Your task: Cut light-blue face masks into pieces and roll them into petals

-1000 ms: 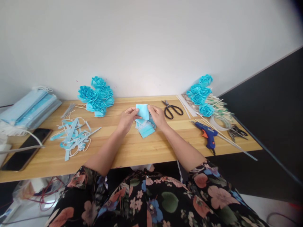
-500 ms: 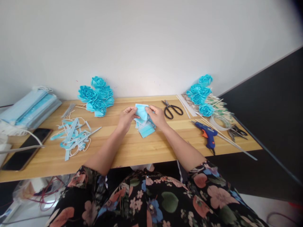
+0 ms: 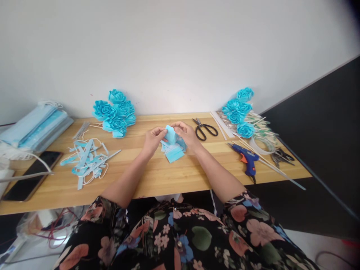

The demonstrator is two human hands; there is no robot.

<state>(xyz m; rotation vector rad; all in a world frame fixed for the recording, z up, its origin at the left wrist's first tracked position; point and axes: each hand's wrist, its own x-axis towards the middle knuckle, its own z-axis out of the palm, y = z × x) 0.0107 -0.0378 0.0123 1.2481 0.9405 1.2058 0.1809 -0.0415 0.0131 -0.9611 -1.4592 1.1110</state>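
Note:
Between my two hands, above the middle of the table, is a small light-blue piece of mask fabric (image 3: 170,135). My left hand (image 3: 154,140) pinches its left edge between thumb and fingers. At its upper right, my right hand (image 3: 185,134) is closed on the fabric, fingertips near the top corner. The piece looks folded or curled on the right side, partly hidden by the fingers. Just below lies a loose pile of cut blue fabric pieces (image 3: 174,154), overlapping one another on the wood. Black-handled scissors (image 3: 206,130) rest to the right of my right hand.
Blue fabric roses (image 3: 116,112) stand at back left, more roses (image 3: 237,108) at back right. Cut mask strips and ear loops (image 3: 89,161), a phone (image 3: 32,176) and stacked masks (image 3: 36,125) lie left. A blue glue gun (image 3: 247,159), clear tape roll (image 3: 261,145) and pliers (image 3: 281,157) lie right.
The fabric piece was spread flat between both hands; now it is turned and narrower, its right side folded over. My right hand has shifted slightly up at its top corner.

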